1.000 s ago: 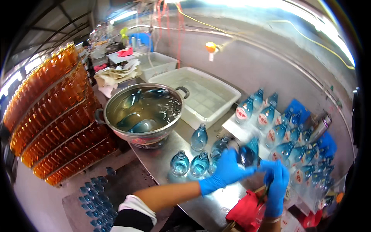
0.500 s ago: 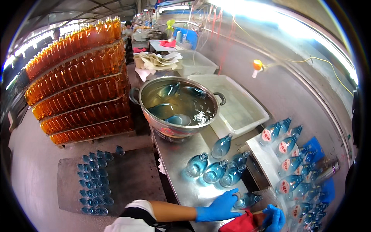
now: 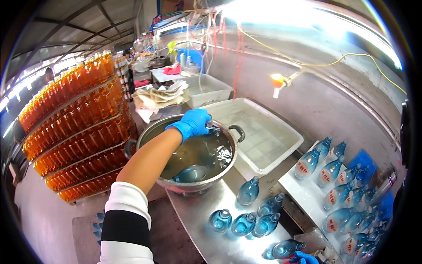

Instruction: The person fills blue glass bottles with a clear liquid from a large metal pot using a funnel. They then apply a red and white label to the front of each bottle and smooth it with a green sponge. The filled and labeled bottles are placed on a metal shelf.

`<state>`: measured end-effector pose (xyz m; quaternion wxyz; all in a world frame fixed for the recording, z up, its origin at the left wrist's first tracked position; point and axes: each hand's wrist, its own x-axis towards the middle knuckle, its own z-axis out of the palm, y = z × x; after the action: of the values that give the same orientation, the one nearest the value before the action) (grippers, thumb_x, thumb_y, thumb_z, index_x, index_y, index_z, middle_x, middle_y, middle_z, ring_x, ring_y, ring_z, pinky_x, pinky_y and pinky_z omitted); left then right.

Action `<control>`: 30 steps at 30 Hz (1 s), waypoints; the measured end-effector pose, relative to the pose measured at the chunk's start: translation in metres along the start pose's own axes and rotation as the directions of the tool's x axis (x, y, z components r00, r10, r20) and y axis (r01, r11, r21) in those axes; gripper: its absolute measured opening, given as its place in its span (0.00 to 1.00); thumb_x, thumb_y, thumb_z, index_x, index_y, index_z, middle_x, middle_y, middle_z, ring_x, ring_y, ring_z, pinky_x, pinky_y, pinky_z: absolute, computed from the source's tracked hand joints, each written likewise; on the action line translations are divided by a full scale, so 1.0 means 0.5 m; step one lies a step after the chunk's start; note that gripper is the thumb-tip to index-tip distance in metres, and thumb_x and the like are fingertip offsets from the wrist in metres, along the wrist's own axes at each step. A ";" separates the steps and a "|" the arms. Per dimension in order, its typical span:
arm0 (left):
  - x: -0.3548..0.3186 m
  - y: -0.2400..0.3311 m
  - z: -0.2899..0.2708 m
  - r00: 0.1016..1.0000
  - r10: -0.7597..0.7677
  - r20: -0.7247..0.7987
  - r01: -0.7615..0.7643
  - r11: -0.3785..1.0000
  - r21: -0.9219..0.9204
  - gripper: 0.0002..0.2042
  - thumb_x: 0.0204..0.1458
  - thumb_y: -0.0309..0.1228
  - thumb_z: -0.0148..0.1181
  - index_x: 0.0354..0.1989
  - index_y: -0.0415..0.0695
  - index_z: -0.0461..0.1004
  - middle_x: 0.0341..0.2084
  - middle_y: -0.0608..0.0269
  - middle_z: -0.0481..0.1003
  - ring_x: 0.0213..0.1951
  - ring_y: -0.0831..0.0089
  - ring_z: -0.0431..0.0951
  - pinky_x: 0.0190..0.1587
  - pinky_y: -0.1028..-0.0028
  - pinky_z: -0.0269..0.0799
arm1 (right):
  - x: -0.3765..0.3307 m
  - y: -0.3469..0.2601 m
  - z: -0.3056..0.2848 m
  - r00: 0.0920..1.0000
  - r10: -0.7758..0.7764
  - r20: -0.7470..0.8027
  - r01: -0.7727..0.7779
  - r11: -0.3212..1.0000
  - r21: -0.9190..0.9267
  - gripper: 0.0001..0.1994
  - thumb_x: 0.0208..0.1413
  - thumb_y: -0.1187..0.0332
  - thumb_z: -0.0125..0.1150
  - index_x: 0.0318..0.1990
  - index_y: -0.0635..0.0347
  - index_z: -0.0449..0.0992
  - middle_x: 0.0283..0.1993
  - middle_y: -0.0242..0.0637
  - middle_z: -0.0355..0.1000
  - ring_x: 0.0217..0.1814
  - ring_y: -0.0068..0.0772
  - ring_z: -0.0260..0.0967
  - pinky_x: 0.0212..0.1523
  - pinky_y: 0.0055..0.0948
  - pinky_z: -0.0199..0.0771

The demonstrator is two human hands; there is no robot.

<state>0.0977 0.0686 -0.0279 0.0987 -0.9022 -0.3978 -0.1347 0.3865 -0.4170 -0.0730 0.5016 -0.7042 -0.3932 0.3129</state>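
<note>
My left hand point(image 3: 193, 123), in a blue glove, reaches over the far side of a wide metal pot point(image 3: 160, 181) of cloudy liquid. Its fingers are closed around the neck of a glass bottle, most of it hidden by the hand. Another blue bottle point(image 3: 192, 174) lies in the liquid nearer me. At the lower edge my right hand point(image 3: 304, 258), also gloved and partly cut off, has its fingers curled at a red cloth. Beside it a blue bottle point(image 3: 285, 249) lies on the metal table point(image 3: 198, 215). Several unlabelled blue bottles point(image 3: 244, 224) stand on the table.
Labelled blue bottles point(image 3: 336, 196) stand in rows on a white board at right. Behind the pot sits a shallow white tub point(image 3: 259, 132) and a stack of paper sheets point(image 3: 162, 97). Stacked amber bottles point(image 3: 77, 127) rise at left. A yellow-topped fitting point(image 3: 277, 80) juts from the wall.
My left hand has moved from the bottle by the table's near edge up and left to the pot, closing on a bottle there. The view has shifted; my right hand sits lower in it.
</note>
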 end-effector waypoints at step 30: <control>-0.003 0.013 -0.119 0.762 -0.560 -0.324 -0.022 0.479 -0.878 0.06 0.44 0.25 0.63 0.27 0.38 0.72 0.23 0.61 0.76 0.25 0.78 0.74 0.29 0.77 0.72 | 0.171 -0.198 0.091 0.671 -0.659 0.342 0.732 0.514 -0.446 0.14 0.40 0.70 0.67 0.38 0.57 0.78 0.25 0.38 0.72 0.23 0.33 0.68 0.24 0.27 0.66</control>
<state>0.0920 0.0462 0.0274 -0.2584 -0.6670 -0.3761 -0.5889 0.3670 -0.3031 0.0035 0.3333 -0.5773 -0.7454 0.0029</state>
